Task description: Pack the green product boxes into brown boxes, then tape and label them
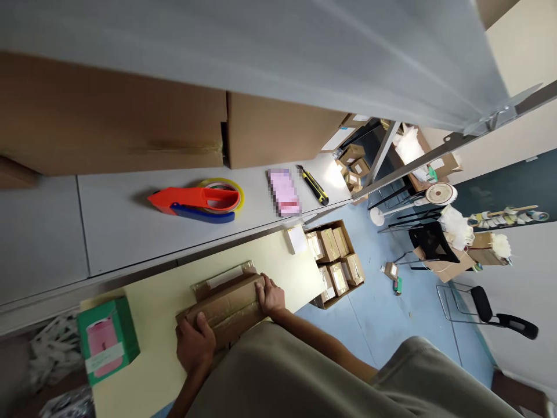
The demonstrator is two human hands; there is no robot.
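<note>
On the pale yellow tabletop (163, 313) lies a brown cardboard box (232, 305) with clear tape along it. My left hand (195, 341) grips its left end, thumb on top. At the opposite end, my right hand (270, 296) has its fingers closed over the edge. Just beyond, a taped cardboard piece with a white label (224, 278) touches or adjoins the box; I cannot tell whether it is separate. Left of the box sits a green box with a pink picture (108, 339). A small white box (296, 239) stands at the table's far right.
On the grey shelf (117, 226) lie a red-and-blue tape dispenser (195, 203), a pink blurred phone-like item (285, 191) and a yellow-black utility knife (313, 186). Large cartons (282, 128) stand behind. On the floor are an open carton of small boxes (335, 264) and chairs (483, 305).
</note>
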